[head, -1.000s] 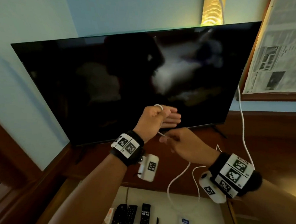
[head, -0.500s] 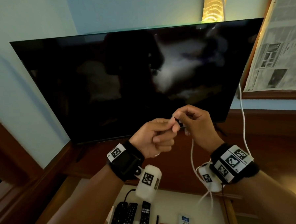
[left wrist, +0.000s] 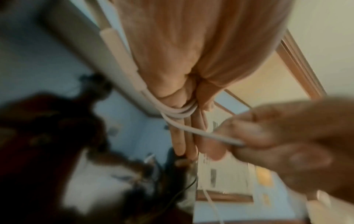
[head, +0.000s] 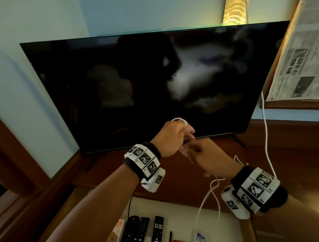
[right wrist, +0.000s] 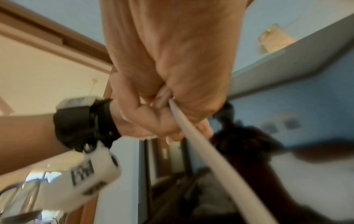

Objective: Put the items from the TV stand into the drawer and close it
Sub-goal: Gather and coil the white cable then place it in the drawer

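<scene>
The remotes (head: 142,232) already lie in the open drawer (head: 180,210), but the white cable (head: 205,201) is not in yet: the left hand (head: 171,138) holds its coils around the fingers and the right hand (head: 206,155) pinches the loose end

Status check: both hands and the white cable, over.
Left hand holds cable coils wound round its fingers. Right hand pinches the white cable, feeding slack. Loose tail hangs over open drawer. Nothing blocking.

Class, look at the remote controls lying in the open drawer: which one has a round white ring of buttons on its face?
The right-hand remote, slim and black. The two remotes left of it are covered with small keys and show no ring.
</scene>
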A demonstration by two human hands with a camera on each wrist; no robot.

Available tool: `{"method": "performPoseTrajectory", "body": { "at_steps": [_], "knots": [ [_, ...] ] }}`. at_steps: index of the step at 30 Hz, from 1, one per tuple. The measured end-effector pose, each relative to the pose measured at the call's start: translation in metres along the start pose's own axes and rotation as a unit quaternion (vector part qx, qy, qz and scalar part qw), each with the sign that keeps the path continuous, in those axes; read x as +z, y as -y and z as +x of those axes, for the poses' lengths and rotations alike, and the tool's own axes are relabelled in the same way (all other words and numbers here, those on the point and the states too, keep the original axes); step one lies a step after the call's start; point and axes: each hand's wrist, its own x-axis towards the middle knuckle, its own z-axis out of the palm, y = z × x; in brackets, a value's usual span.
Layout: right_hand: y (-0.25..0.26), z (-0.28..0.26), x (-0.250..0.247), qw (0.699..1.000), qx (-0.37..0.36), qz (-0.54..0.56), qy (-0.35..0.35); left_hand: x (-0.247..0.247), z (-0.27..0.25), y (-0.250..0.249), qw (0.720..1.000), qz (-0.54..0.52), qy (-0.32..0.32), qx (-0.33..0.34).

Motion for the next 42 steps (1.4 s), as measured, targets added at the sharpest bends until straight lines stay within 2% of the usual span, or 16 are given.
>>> {"method": "performPoseTrajectory", "body": {
  "at_steps": [3, 5, 9, 13, 15, 18, 20, 22, 24, 27, 29, 33, 36, 39, 40, 42],
  "knots": [
    [0.003, -0.006, -0.013, 0.997, -0.049, -0.051, -0.029, -0.005, -0.003, 0.011, 0.980, 0.194, 0.035, -0.008],
    [0.004, -0.006, -0.024, 0.992, -0.089, -0.058, -0.071, -0.008, -0.008, 0.019, 0.979, 0.189, 0.071, -0.006],
    [0.005, 0.000, -0.028, 0.975, -0.168, -0.018, -0.144, -0.005, -0.018, 0.029, 0.981, -0.067, 0.180, -0.008],
    [-0.007, 0.009, -0.020, 0.963, -0.178, 0.109, -0.170, 0.004, -0.033, 0.027, 0.906, -0.337, 0.255, 0.011],
    [-0.014, 0.011, -0.008, 0.958, -0.153, 0.182, -0.160, 0.010, -0.039, 0.021, 0.879, -0.404, 0.250, 0.050],
    [-0.025, 0.008, 0.019, 0.968, -0.083, 0.211, -0.109, 0.012, -0.037, 0.009, 0.854, -0.485, 0.173, 0.077],
    [-0.027, 0.000, 0.033, 0.981, -0.045, 0.179, -0.051, 0.008, -0.026, 0.007, 0.890, -0.438, 0.092, 0.086],
    [-0.025, -0.007, 0.037, 0.992, -0.045, 0.113, -0.015, 0.004, -0.014, 0.008, 0.955, -0.280, 0.018, 0.093],
    [-0.023, -0.011, 0.033, 0.997, -0.076, 0.009, -0.018, 0.004, -0.005, 0.011, 0.993, -0.098, -0.023, 0.068],
    [-0.020, -0.011, 0.015, 0.983, -0.132, -0.093, -0.086, -0.005, -0.006, 0.021, 0.986, 0.162, 0.024, 0.027],
    [-0.016, -0.010, -0.003, 0.977, -0.139, -0.081, -0.137, -0.012, -0.014, 0.026, 0.973, 0.206, 0.103, 0.025],
    [-0.008, -0.006, -0.021, 0.971, -0.169, 0.010, -0.169, -0.008, -0.030, 0.032, 0.970, -0.090, 0.227, 0.006],
    [-0.014, -0.003, -0.013, 0.965, -0.174, 0.093, -0.173, 0.006, -0.042, 0.026, 0.909, -0.326, 0.254, 0.056],
    [-0.027, -0.006, 0.012, 0.980, -0.128, 0.070, -0.133, 0.014, -0.039, 0.010, 0.853, -0.486, 0.168, 0.086],
    [-0.031, -0.008, 0.021, 0.985, -0.116, 0.037, -0.120, 0.015, -0.035, 0.005, 0.853, -0.500, 0.123, 0.089],
    [-0.033, -0.011, 0.030, 0.990, -0.100, -0.012, -0.101, 0.013, -0.022, 0.003, 0.893, -0.436, 0.041, 0.106]
  ]
}}
